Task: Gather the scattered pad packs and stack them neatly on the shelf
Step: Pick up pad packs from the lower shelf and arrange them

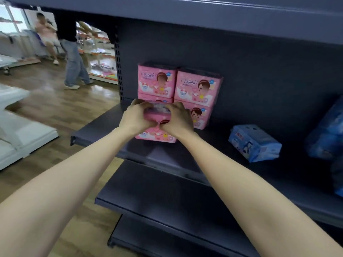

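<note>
a shop, it seems: dark metal shelving (pixel 96 132) stocked with pad packs (pixel 197 86).

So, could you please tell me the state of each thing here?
left grip: holds the upper pink pack
right grip: holds it too
upper pink pack: held over lower pink pack
lower pink pack: flat on shelf
rear pink packs: stacked in twos
blue pack: loose, askew

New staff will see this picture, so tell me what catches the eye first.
The left hand and right hand grip a pink pad pack over a lower pink pack, near the left end of the dark shelf. Right behind stand stacked pink packs, two columns side by side. A blue pack lies askew, farther right.
</note>
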### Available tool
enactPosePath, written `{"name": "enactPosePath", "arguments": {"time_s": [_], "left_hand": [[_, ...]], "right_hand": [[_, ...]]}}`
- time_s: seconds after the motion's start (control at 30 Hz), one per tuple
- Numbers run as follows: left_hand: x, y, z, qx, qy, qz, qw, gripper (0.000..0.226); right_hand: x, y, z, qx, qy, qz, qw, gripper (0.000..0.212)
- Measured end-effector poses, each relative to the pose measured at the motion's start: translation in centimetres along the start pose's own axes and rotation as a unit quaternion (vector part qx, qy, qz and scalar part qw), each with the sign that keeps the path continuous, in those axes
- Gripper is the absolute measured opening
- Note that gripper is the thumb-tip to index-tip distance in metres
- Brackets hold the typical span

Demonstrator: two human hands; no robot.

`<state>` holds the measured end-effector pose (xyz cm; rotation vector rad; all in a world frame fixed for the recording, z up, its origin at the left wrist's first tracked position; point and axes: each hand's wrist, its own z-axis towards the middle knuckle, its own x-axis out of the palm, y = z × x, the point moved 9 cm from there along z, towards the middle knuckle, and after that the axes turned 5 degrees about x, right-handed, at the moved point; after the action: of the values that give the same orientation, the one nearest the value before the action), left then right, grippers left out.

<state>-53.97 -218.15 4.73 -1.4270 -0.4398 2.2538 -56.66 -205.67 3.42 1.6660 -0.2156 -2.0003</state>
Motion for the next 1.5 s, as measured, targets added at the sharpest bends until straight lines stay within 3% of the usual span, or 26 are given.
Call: {"name": "enactPosePath", "arguments": {"time_s": [0.9,1.2,1.5], "left_hand": [[2.2,7.0,6.0,0.086,0.060,-0.083,0.991,0.053],[3.4,6.5,4.9,0.145,0.023,0.032,0.989,0.058],[4.4,6.8,5.3,0.162,-0.001,0.073,0.984,0.063]], "right_hand": [[5.0,2.0,5.3,0.112,-0.064,-0.024,0.991,0.060],[6.5,2.9,4.9,0.091,-0.074,-0.135,0.984,0.068],[6.5,3.2,5.1,0.069,-0.084,-0.128,0.986,0.061]]}}
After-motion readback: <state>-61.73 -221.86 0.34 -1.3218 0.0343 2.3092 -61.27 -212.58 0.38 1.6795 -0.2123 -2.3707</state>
